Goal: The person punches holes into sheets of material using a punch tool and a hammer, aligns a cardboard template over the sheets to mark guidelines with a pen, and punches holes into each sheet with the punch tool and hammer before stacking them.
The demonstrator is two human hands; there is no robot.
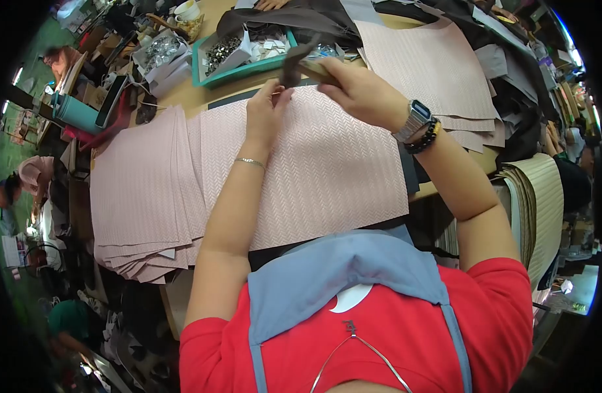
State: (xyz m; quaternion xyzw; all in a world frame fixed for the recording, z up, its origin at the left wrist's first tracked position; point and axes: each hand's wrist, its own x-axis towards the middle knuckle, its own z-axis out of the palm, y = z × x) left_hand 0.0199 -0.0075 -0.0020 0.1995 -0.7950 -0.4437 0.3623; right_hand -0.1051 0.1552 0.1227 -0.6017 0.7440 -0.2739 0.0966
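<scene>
My right hand [363,92] is wrapped round the wooden handle of a hammer [324,73]. The hammer's dark head is smeared by motion and hangs just beside my left fingertips. At the far edge of a pale pink sheet with a herringbone texture [327,164], my left hand [267,111] has its fingers pinched together. Whatever sits between those fingers is too small and too covered to name. The sheet lies flat in front of me, over a dark board [409,167] that shows along its edges.
A stack of similar pink sheets [140,177] lies at left, more pink sheets [425,65] at the upper right. Beyond my hands stands a teal tray [206,80] of small metal parts. A teal cup [78,111] is at left. Another person's hand [271,4] shows across the table.
</scene>
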